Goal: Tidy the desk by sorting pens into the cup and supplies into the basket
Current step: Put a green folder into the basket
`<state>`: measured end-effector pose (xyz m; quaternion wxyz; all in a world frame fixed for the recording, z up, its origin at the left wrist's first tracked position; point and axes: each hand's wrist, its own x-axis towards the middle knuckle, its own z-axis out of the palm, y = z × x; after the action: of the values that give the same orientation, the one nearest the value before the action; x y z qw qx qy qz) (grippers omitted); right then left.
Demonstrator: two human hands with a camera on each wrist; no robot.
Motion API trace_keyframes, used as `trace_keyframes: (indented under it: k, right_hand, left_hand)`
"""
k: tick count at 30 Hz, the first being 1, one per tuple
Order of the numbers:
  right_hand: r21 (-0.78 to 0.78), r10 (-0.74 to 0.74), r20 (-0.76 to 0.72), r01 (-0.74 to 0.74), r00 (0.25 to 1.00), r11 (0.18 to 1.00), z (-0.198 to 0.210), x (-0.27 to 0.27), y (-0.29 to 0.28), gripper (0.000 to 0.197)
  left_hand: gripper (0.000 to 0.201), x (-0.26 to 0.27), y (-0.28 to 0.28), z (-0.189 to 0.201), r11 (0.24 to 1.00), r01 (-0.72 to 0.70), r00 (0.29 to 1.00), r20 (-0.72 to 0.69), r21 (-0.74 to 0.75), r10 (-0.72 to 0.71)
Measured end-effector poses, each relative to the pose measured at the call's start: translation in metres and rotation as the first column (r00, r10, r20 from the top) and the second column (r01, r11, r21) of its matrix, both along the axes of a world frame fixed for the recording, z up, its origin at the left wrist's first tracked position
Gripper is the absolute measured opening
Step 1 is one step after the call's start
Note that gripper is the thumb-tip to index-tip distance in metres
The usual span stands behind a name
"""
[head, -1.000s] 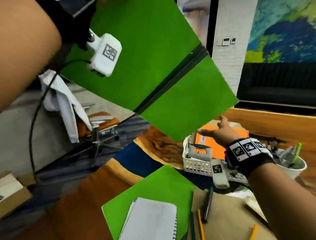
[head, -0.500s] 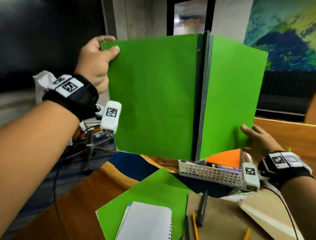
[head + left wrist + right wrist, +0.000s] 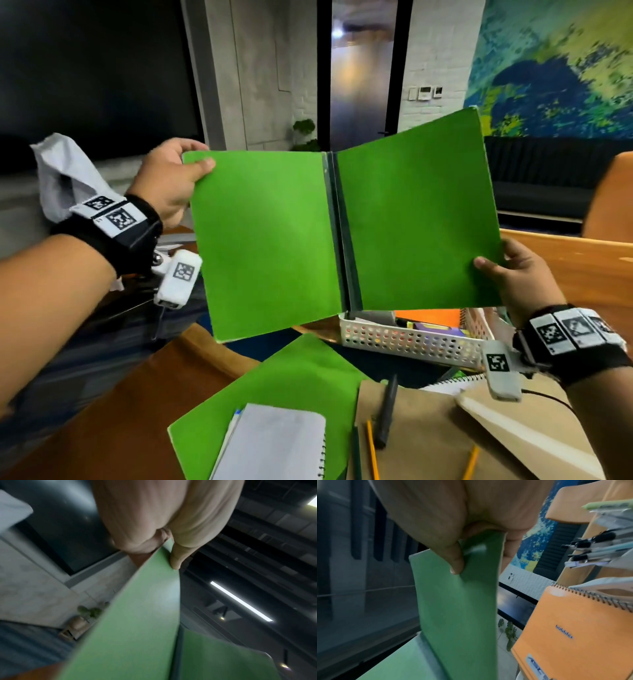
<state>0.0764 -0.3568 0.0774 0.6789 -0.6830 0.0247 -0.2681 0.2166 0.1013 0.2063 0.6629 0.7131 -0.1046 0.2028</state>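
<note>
the person holds a green folder [image 3: 342, 236] spread open in the air above the desk [image 3: 144, 394], its dark spine running nearly upright down the middle. the left hand [image 3: 168, 185] pinches the folder's corner at 10 o'clock, thumb lying on the inside face and fingers curled behind it. the right hand [image 3: 520, 277] pinches the opposite corner at 4 o'clock, thumb on the inside face and fingers behind. in the wrist views each thumb presses flat on the green card.

just below the folder's lower edge, at 5 o'clock from the spine, stands a white basket [image 3: 404, 342] with round holes in its wall; an orange notebook [image 3: 428, 315] with a spiral edge and other small items lie in it. in the right wrist view, pens [image 3: 594, 545] stick out beside the notebook; what holds them cannot be made out.

on the desk at 6 o'clock lies a second green folder [image 3: 294, 373] with a grey notebook [image 3: 274, 445] on top. to its right, on brown paper [image 3: 431, 435], lie a dark marker [image 3: 385, 414] and yellow pencils [image 3: 372, 452].
</note>
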Motion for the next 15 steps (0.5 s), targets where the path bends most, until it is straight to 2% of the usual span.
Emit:
trace_keyframes:
  k: [1, 2, 4, 7, 8, 10, 11, 13, 15]
  right_hand:
    - [-0.025, 0.001, 0.007, -0.001, 1.0, 1.0, 0.002, 0.001, 0.005, 0.028]
    - [-0.063, -0.011, 0.009, 0.012, 1.0, 0.998, 0.001, 0.003, 0.01, 0.029]
    - [-0.129, -0.031, 0.017, 0.033, 0.999, 0.991, -0.001, 0.006, 0.021, 0.048]
    - [-0.193, -0.084, 0.049, 0.092, 0.995, 0.977, -0.007, 0.01, 0.038, 0.047]
    - [-0.194, -0.11, 0.055, 0.119, 0.992, 0.974, -0.009, 0.012, 0.043, 0.046]
    - [-0.159, -0.139, 0.067, 0.148, 0.988, 0.976, -0.012, 0.018, 0.055, 0.047]
    - [-0.11, -0.12, 0.065, 0.127, 0.991, 0.986, -0.011, 0.021, 0.06, 0.047]
    - [-0.02, -0.058, 0.019, 0.059, 0.998, 0.998, -0.008, 0.025, 0.068, 0.046]
    - [0.047, 0.011, -0.05, -0.008, 0.999, 0.999, -0.002, 0.027, 0.073, 0.042]
  left_hand:
    - [0.023, -0.008, -0.01, -0.002, 0.999, 0.046, 0.999, -0.027, 0.014, -0.046]
    - [0.022, -0.015, -0.021, -0.005, 0.997, 0.08, 0.996, -0.04, 0.019, -0.079]
    - [0.006, -0.033, -0.04, -0.01, 0.977, 0.21, 0.974, -0.082, -0.045, -0.213]
    - [0.061, -0.054, -0.058, -0.014, 0.833, 0.533, 0.824, -0.134, -0.148, -0.551]
    - [0.065, -0.06, -0.065, -0.016, 0.8, 0.582, 0.786, -0.152, -0.144, -0.6]
    - [0.048, -0.061, -0.08, -0.024, 0.823, 0.565, 0.806, -0.176, -0.057, -0.566]
    - [0.039, -0.057, -0.088, -0.031, 0.857, 0.514, 0.847, -0.179, 0.031, -0.501]
    - [0.038, -0.043, -0.102, -0.046, 0.914, 0.371, 0.92, -0.194, 0.165, -0.339]
    - [0.034, -0.028, -0.111, -0.061, 0.926, 0.363, 0.894, -0.317, 0.099, -0.317]
